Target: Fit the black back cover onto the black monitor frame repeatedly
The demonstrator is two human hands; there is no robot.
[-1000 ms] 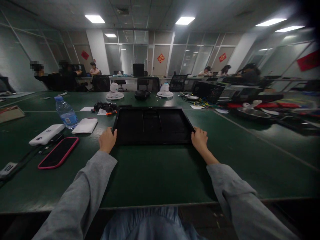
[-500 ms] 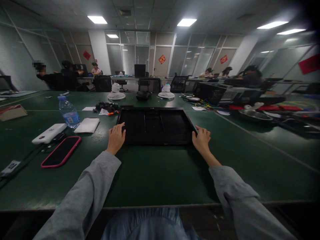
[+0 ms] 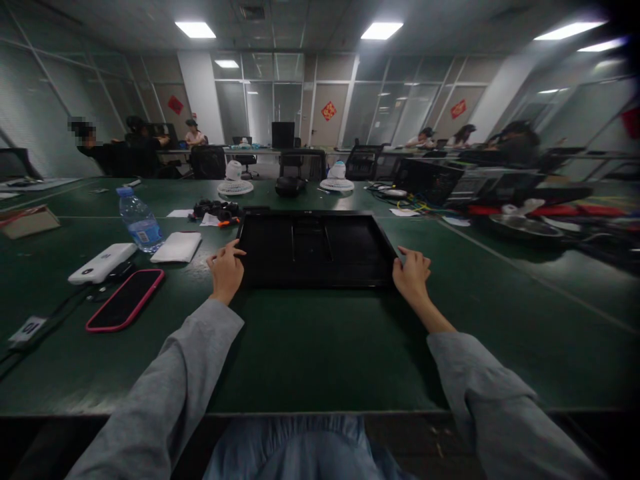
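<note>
A shallow black rectangular tray with a raised rim and two ridges across its middle lies flat on the green table. My left hand is at its left front corner, fingers bent over the side rim. At the opposite side, my right hand grips the right rim near the front corner, thumb toward the inside. The undersides of both hands, and some fingertips, are hidden.
Left of the tray are a water bottle, folded white paper, a white device and a red-edged phone. Two small white fans stand behind. A metal pan and cables lie right.
The view has shifted slightly. My left hand sits a little further out at the left rim, its fingers more bent. The right hand stays on the right rim.
</note>
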